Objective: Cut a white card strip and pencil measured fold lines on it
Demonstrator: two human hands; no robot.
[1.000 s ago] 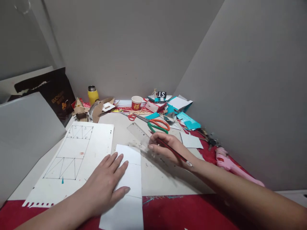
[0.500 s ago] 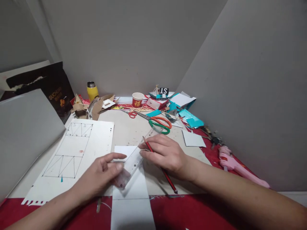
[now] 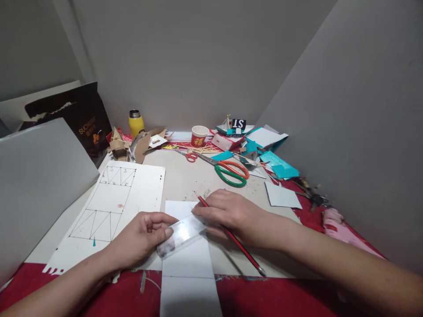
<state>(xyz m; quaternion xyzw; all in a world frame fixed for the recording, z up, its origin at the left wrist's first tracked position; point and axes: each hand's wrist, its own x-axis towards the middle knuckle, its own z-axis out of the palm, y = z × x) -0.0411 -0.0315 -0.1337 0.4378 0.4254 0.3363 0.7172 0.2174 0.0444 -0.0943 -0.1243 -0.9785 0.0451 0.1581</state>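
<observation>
A clear plastic ruler [image 3: 181, 234] lies across a white paper strip [image 3: 188, 259] near the table's front edge. My left hand [image 3: 142, 237] pinches the ruler's left end with thumb and fingers. My right hand [image 3: 231, 213] rests on the ruler's right end while holding a red pencil [image 3: 231, 235], whose tip points away from me and whose back end reaches toward the table edge. To the left lies a white sheet [image 3: 112, 207] with a drawn grid of rectangles and triangles.
Green-and-orange scissors [image 3: 231, 171] and small red scissors [image 3: 190, 155] lie behind my hands. Farther back stand a red paper cup [image 3: 199, 135], a yellow bottle [image 3: 136, 123], cardboard scraps and teal paper pieces. A pink glue gun [image 3: 343, 229] lies at right. Grey boards wall both sides.
My right hand fetched the ruler from farther back and brought it over the strip; my left hand lifted off the paper and took its left end. The ruler has since turned nearly crosswise.
</observation>
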